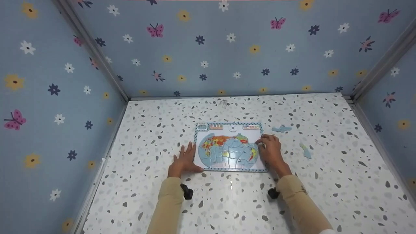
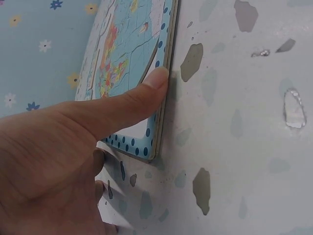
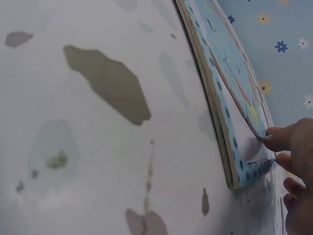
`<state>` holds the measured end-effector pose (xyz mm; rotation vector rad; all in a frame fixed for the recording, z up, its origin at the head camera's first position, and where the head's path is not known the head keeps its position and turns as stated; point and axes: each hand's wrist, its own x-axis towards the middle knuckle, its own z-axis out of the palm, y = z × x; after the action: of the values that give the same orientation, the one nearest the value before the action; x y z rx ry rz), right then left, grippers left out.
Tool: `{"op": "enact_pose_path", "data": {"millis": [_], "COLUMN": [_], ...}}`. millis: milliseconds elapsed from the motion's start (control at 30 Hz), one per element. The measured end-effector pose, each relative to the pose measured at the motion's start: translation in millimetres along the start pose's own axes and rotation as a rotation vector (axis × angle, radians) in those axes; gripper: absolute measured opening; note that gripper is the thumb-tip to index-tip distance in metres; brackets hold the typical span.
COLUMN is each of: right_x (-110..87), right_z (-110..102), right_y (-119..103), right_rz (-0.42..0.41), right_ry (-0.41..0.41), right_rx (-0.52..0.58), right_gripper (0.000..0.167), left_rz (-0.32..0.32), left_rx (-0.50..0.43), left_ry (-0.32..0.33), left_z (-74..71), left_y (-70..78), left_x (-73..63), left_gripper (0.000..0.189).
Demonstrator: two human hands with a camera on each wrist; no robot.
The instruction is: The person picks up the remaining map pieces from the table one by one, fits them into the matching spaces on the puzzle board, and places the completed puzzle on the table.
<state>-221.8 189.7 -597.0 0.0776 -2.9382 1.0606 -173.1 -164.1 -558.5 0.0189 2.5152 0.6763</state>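
Observation:
A world map jigsaw puzzle [image 1: 227, 152] lies flat on the table, its frame bordered in light blue with dark dots. My left hand [image 1: 186, 161] rests at the board's left side, fingers spread; in the left wrist view the thumb [image 2: 132, 105] lies across the dotted frame near a corner. At the map's right edge, my right hand [image 1: 270, 150] has its fingers bent and pinches a puzzle piece, mostly hidden by the fingertips. The right wrist view shows the thumb [image 3: 281, 139] against the map's rim. White backing shows at the map's upper right.
Two loose puzzle pieces lie right of the board: a blue one [image 1: 281, 129] farther back and a blue-and-yellow one [image 1: 305, 151] nearer. The speckled white table [image 1: 156, 130] meets blue flowered panels [image 1: 214, 48] at the back and sides.

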Motion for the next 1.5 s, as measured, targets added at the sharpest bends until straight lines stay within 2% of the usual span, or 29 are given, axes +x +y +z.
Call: {"op": "enact_pose_path", "data": {"millis": [267, 400, 567, 900, 1133, 1500], "right_x": [-4.1, -5.8, -9.1, -16.2, -22.2, -35.3], "right_z": [0.0, -0.1, -2.5, -13.7, -28.2, -50.2], "right_y": [2.8, 4.3, 9.8, 25.7, 45.4, 62.9], "right_rz": [-0.091, -0.061, -0.028, 0.104, 0.129, 0.225], "right_ry": [0.059, 0.057, 0.095, 0.242, 0.348, 0.371], "right_rx": [-0.055, -0.039, -0.004, 0.028, 0.01, 0.014], "right_gripper": [0.017, 0.019, 0.02, 0.028, 0.026, 0.033], "left_rz": [0.002, -0.006, -0.013, -0.011, 0.005, 0.008], "left_rx": [-0.005, -0.009, -0.007, -0.011, -0.003, 0.014], "left_ry": [0.0, -0.005, -0.005, -0.004, 0.002, 0.005], "left_z": [-1.5, -0.9, 0.6, 0.3, -1.1, 0.2], "left_y": [-0.6, -1.6, -1.3, -0.1, 0.6, 0.5], "left_x": [0.3, 1.4, 2.4, 0.3, -1.6, -1.0], "left_gripper": [0.115, 0.114, 0.115, 0.114, 0.113, 0.112]}}
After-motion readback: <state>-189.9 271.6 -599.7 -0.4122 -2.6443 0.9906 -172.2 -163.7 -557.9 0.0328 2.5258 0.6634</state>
